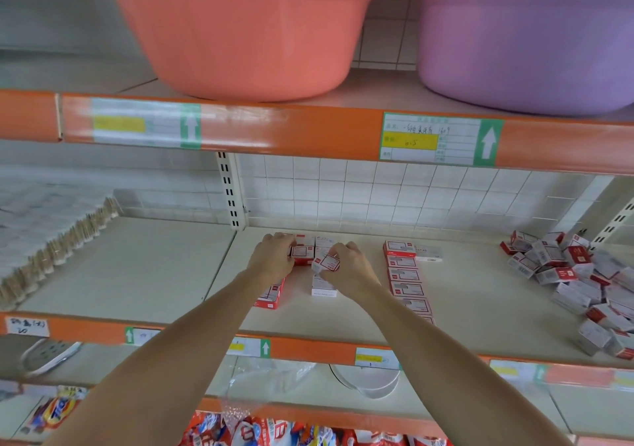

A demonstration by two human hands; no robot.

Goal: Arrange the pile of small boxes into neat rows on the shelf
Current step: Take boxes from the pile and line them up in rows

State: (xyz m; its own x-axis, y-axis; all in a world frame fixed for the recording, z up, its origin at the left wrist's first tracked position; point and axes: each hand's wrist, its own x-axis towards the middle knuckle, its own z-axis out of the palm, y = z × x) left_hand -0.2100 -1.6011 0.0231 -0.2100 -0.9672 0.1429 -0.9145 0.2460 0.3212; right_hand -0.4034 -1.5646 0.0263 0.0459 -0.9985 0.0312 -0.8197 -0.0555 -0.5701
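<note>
A cream shop shelf (343, 322) with an orange front rail runs before a white tiled wall, and both of the person's arms reach in over it. The right hand (346, 267) has its fingers curled round one small red-and-white box (326, 262), held just above the middle row (323, 286) that is being built. The left hand (274, 257) lies curled over the boxes at the back of the left row (271, 296), apparently steadying them; whether it actually grips one I cannot tell. Just to the right stands a finished row (406, 281) running from the back towards the shelf's front edge, with one loose box (429, 253) lying beside its far end. Well apart, at the shelf's right end, the untidy pile of boxes (583, 281) waits to be sorted. To place the held box well, I judge it should be turned to face the same way as its neighbours, set flat, and slid until it touches the box behind, while the left hand keeps the adjoining row from shifting. Above, a pink basin (240, 34) and a purple basin (525, 44) sit on the upper shelf.
</note>
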